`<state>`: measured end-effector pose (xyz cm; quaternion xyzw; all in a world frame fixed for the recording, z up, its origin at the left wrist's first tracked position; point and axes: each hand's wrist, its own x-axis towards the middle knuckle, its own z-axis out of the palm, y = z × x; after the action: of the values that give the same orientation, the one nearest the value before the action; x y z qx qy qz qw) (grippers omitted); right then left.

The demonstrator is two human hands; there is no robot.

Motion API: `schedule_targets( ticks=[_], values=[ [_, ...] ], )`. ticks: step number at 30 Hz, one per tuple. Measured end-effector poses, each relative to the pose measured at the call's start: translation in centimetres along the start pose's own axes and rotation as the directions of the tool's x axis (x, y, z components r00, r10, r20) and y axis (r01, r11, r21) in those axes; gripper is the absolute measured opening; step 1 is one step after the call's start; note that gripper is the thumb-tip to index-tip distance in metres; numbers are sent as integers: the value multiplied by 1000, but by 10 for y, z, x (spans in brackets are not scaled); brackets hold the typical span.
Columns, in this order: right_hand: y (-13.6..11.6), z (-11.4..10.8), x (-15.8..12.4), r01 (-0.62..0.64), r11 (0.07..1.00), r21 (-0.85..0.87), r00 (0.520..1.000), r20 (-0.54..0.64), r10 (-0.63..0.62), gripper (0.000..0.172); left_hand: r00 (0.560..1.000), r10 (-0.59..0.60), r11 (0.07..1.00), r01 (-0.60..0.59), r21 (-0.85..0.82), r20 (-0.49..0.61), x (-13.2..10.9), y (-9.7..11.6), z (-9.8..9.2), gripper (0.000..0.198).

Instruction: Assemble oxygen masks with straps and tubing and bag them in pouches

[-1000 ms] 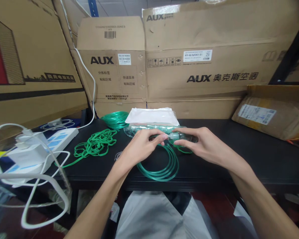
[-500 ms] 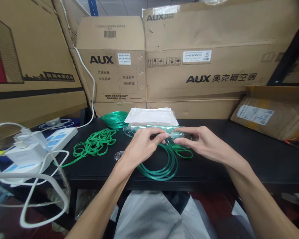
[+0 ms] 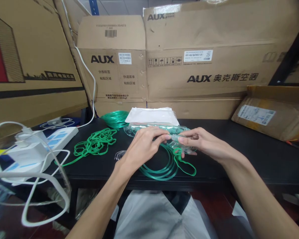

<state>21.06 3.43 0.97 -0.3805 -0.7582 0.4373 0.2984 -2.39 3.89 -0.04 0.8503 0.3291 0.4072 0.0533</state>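
My left hand (image 3: 146,144) and my right hand (image 3: 201,142) meet over the middle of the black table (image 3: 251,156). Both pinch a clear plastic mask (image 3: 183,146) with a small connector between the fingertips. A coil of green tubing (image 3: 161,167) lies under the hands, and a green elastic strap (image 3: 186,164) hangs from the mask towards the table's front edge. More clear masks (image 3: 139,127) lie just behind my left hand.
A heap of green elastic straps (image 3: 94,144) lies left of my hands, another green tubing coil (image 3: 116,119) and a white plastic bag (image 3: 151,116) behind. A white power strip (image 3: 40,146) with cables sits far left. Cardboard boxes (image 3: 201,59) wall the back; a padded parcel (image 3: 271,113) rests right.
The mask has been lifted and turned slightly by both hands. The green strap has dropped lower and spread into a loop near the front edge.
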Motion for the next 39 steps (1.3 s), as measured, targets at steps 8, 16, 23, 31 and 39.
schedule_targets(
  ticks=[8, 16, 23, 31, 39],
  values=[
    [1, -5, -3, -95, 968, -230, 993, -95, 75, 41, 997, -48, 998, 46, 37, 55, -2, 6, -2, 22],
    [-7, -6, -11, -57, 968, -245, 998, -40, 49, 39, 992, -67, 997, 71, -33, 104, -2, 4, -6, 16],
    [-10, 2, -14, -60, 989, -138, 997, -52, 53, 44, 990, -66, 995, 74, -62, 122, -2, 2, -9, 17],
    [5, 20, 1, -118, 989, -91, 984, -142, 105, 54, 988, -142, 990, 141, 18, 60, -9, -4, 7, 15],
    [13, 21, 6, -72, 997, -35, 994, -89, 68, 51, 992, -116, 992, 113, 55, 47, -12, -7, 8, 15]
  ],
)
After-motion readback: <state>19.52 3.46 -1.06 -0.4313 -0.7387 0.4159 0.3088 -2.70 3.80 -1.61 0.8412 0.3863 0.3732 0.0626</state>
